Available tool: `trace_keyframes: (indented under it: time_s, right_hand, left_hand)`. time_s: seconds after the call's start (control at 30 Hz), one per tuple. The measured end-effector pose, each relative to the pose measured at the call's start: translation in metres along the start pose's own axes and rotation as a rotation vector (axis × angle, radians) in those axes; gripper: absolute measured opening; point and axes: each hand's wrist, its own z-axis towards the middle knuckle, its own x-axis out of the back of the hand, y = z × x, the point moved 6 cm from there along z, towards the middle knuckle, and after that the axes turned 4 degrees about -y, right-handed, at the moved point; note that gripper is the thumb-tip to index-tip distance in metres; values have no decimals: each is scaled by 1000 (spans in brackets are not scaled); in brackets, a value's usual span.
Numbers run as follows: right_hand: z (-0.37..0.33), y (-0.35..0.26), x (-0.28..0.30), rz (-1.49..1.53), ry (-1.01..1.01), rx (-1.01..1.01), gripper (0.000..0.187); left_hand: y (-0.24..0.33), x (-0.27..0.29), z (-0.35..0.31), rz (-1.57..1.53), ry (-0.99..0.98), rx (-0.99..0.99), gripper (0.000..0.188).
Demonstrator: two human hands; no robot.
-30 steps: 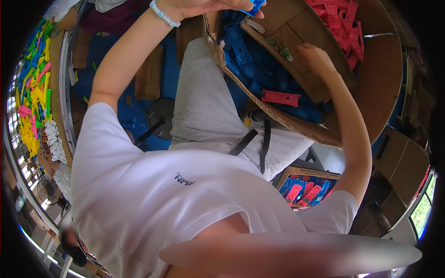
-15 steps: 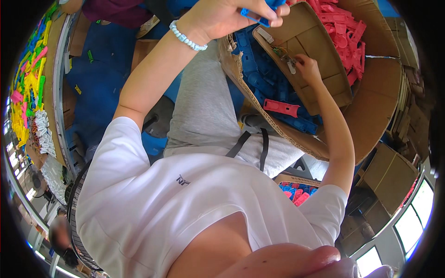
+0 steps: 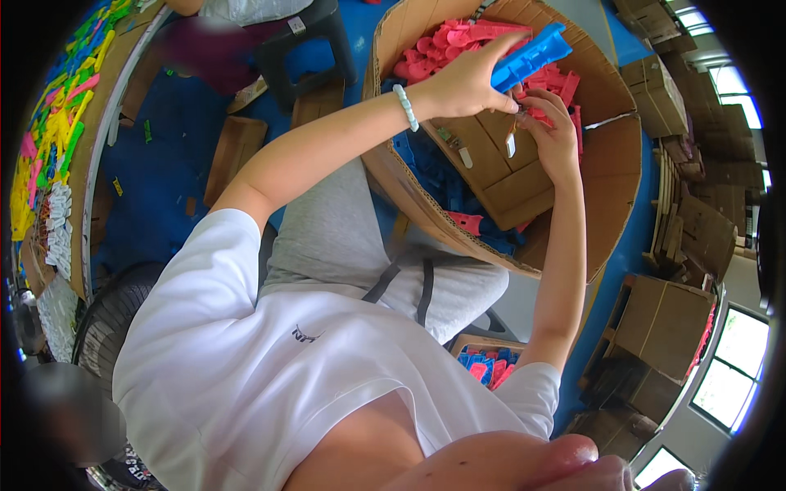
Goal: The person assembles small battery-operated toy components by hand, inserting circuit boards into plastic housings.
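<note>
My left hand (image 3: 468, 82), a beaded bracelet on its wrist, grips a long blue plastic part (image 3: 532, 59) above the large cardboard box (image 3: 616, 176). Close below it, my right hand (image 3: 553, 135) pinches a small wired piece with a white block (image 3: 511, 146) hanging from it. The fingertips of both hands nearly meet at the near end of the blue part; whether they touch is too small to tell. Beneath them a cardboard tray (image 3: 514, 184) rests inside the box, with another small white block (image 3: 465, 157) on it.
Red plastic parts (image 3: 446, 41) fill the box's far side; blue parts (image 3: 422, 168) lie on its near left. A smaller carton (image 3: 483, 348) of mixed parts sits by my right side. Left stands a table heaped with colourful parts (image 3: 61, 123). Stacked cartons (image 3: 663, 327) line the right.
My left hand has swung right with the blue part, over the box. My right hand has lifted the wired piece off the tray toward it. The view has shifted too.
</note>
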Motion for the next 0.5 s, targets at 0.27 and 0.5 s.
trace_keyframes:
  time_s: [0.27, 0.5]
  right_hand:
    - [-3, -42, 2, -17, 68, 143, 21]
    - [-6, -9, 2, 540, 137, -1, 14]
  left_hand:
    - [43, -10, -8, 259, -29, -56, 78]
    - [57, -13, -13, 359, 17, -131, 69]
